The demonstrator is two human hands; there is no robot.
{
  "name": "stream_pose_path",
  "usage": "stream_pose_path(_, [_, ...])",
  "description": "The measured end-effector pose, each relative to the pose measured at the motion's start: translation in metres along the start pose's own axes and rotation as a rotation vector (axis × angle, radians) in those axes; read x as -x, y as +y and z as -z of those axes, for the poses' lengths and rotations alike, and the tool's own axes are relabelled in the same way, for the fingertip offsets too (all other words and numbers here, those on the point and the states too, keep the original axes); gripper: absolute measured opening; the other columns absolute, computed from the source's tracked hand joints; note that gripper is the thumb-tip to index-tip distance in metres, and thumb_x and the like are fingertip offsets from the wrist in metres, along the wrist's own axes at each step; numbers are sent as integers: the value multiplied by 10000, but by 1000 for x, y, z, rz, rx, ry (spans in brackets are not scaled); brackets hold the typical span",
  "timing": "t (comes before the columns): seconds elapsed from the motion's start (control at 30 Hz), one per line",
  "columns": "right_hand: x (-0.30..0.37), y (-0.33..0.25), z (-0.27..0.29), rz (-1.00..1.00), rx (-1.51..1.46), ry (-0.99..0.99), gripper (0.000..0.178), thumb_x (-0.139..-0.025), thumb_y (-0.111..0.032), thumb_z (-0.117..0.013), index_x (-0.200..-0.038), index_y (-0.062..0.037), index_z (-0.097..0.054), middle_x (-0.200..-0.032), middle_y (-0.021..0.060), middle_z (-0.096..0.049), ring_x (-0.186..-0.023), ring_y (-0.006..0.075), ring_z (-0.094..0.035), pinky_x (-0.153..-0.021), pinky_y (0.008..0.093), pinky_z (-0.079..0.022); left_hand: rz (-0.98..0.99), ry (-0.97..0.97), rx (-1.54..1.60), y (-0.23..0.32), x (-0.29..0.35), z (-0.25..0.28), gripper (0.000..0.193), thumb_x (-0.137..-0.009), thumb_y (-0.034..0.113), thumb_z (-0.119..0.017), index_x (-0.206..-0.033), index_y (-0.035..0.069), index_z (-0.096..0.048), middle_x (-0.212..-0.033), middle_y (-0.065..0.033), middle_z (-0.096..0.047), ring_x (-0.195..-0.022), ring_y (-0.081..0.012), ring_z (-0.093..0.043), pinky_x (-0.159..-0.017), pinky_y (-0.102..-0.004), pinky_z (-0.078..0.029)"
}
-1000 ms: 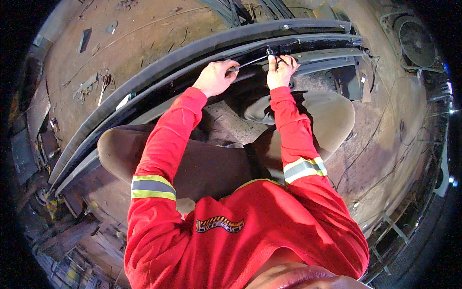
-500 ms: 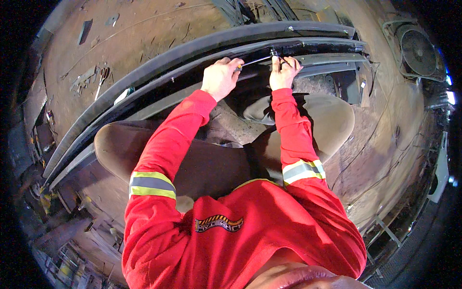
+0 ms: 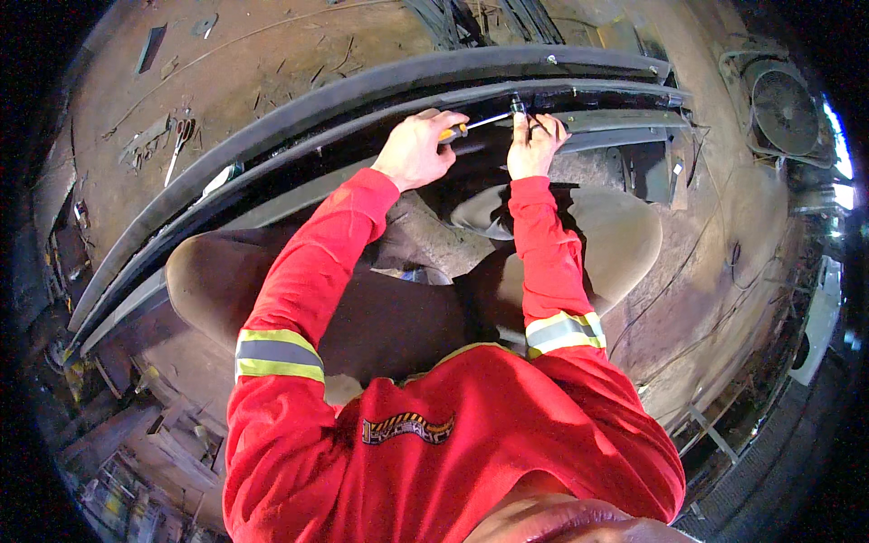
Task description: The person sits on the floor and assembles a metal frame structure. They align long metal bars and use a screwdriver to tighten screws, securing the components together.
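Observation:
My left hand [image 3: 416,152] is closed around the yellow handle of a screwdriver [image 3: 489,119]. The thin metal shaft points right, its tip at or close to a small dark fitting with a shiny part [image 3: 518,105]. My right hand [image 3: 536,147] pinches this fitting, thumb up against it and fingers curled. Whether the tip touches it cannot be made out. Both hands are over a long curved grey strip [image 3: 353,128] with a dark inner channel, which lies across in front of my knees. A second curved strip [image 3: 362,89] runs along its far side.
Scissors [image 3: 180,145] and scraps lie on the brown floor at the far left. Bundled dark strips [image 3: 444,23] lie at the top. A round fan [image 3: 782,107] stands at the far right, with a cable [image 3: 674,281] on the floor nearby.
The view has shifted slightly. More of the screwdriver's yellow handle shows beside my left fingers. My right hand keeps the same pinch on the fitting.

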State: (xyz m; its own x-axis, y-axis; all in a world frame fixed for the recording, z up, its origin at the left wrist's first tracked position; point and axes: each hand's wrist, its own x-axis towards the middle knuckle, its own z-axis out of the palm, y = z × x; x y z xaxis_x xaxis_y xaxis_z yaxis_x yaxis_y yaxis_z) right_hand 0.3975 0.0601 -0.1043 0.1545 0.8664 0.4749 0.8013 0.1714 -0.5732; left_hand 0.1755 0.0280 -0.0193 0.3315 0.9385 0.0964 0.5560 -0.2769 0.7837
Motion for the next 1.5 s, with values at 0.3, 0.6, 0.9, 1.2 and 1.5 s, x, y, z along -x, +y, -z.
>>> stream_pose_path(0.3, [-4, -17, 21, 33, 113, -122, 162, -830, -158, -650, -853, 1, -658, -1049, 114, -563, -1083, 296, -439, -956, 431, -328, 254, 97, 621, 2, 17, 15, 361, -716, -88, -620, -1062, -1, -567, -1056, -113, -626, -972, -158, -622, -869, -284, -484])
stream_pose_path(0.6, [-9, -33, 31, 11, 93, -206, 167, -747, -81, -709, -862, 7, -626, -1019, 120, -550, -1072, 315, -453, -935, 428, -348, 219, 85, 693, 42, -10, 48, 319, -713, -87, -649, -1012, -3, -578, -1153, -128, -569, -1044, -191, -599, -882, -313, -505])
stream_pose_path(0.9, [31, 27, 12, -550, -872, -160, 403, -848, -316, -616, -1123, -41, -512, -1170, 85, -527, -1099, 246, -505, -971, 409, -378, -528, 325, 49, 105, -114, -19, 181, -772, 231, -690, -829, 96, -583, -773, -78, -624, -681, -238, -643, -547, -331, -524])
stream_pose_path(1.2, [75, 47, -6, -551, -715, -127, 506, -885, -371, -493, -1280, -68, -404, -1280, 135, -465, -1156, 279, -481, -963, 420, -415, -621, 83, -596, 86, -226, -160, 181, -812, 208, -519, -799, 63, -626, -730, -101, -616, -678, -241, -635, -515, -373, -515])
stream_pose_path(1.5, [40, 10, -5, -347, -333, -80, 365, -769, -233, -577, -1071, -53, -476, -1136, 139, -485, -1102, 314, -455, -948, 448, -387, -791, 186, -1047, 85, -227, -188, 178, -671, 234, -570, -638, 60, -588, -561, -19, -499, -517, -178, -498, -410, -325, -315])
